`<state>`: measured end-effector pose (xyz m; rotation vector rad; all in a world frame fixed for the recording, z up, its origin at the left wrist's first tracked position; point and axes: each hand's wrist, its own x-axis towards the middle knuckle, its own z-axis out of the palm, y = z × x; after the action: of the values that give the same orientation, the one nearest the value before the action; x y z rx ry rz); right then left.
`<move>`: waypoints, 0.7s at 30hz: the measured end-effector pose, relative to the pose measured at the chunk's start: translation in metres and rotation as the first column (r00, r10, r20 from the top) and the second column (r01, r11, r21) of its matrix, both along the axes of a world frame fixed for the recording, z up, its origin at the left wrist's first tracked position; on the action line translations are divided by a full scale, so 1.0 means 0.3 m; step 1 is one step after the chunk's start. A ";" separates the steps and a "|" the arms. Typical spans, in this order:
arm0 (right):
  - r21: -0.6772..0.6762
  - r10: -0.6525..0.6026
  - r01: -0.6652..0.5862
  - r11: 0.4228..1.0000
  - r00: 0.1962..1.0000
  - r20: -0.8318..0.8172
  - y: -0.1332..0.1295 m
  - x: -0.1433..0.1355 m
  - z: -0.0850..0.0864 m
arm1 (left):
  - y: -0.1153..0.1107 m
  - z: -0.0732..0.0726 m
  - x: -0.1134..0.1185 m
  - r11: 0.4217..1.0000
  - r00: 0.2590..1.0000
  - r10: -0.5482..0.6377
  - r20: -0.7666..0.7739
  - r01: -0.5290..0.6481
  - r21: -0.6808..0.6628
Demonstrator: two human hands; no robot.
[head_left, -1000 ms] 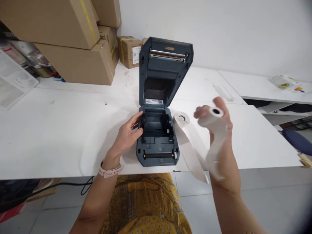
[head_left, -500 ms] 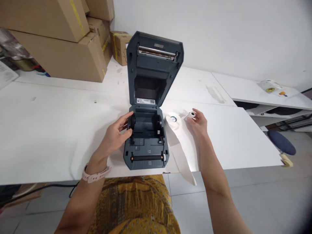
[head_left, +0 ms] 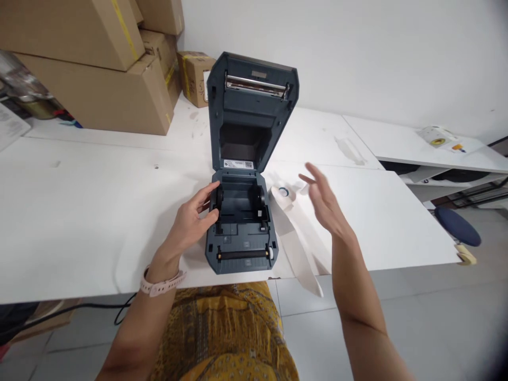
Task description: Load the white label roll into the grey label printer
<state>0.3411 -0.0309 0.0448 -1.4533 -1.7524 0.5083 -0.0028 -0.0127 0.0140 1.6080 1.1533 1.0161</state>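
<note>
A dark grey label printer [head_left: 242, 233] stands on the white table with its lid [head_left: 254, 121] raised and its roll bay bare. My left hand [head_left: 192, 219] grips the printer's left edge, thumb and forefinger over the rim. To the printer's right sits a roll of white labels [head_left: 282, 197], its strip [head_left: 301, 251] trailing over the table's front edge. My right hand [head_left: 323, 198], slightly blurred, is raised beside the roll with fingers stretched and nothing in them. The small white roll near it is mostly hidden behind the fingers.
Cardboard boxes [head_left: 95, 100] are stacked at the back left, with a smaller box [head_left: 194, 79] behind the printer. A white shelf unit [head_left: 400, 140] carrying a few items stands at the right. Beyond the table's right end is a blue stool seat [head_left: 456, 227].
My right hand has let go of the small white roll and lifted with its fingers opened out. My left hand stays at the printer's left edge.
</note>
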 end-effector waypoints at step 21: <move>-0.286 0.313 -0.198 0.937 0.841 0.441 0.141 -0.016 -0.003 | -0.001 -0.007 -0.002 0.999 0.999 -0.015 -0.035 0.016 0.033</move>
<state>0.3363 0.0113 0.0438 -1.6098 -2.3768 0.5323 -0.0034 -0.0131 0.0120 1.6637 1.1509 1.0057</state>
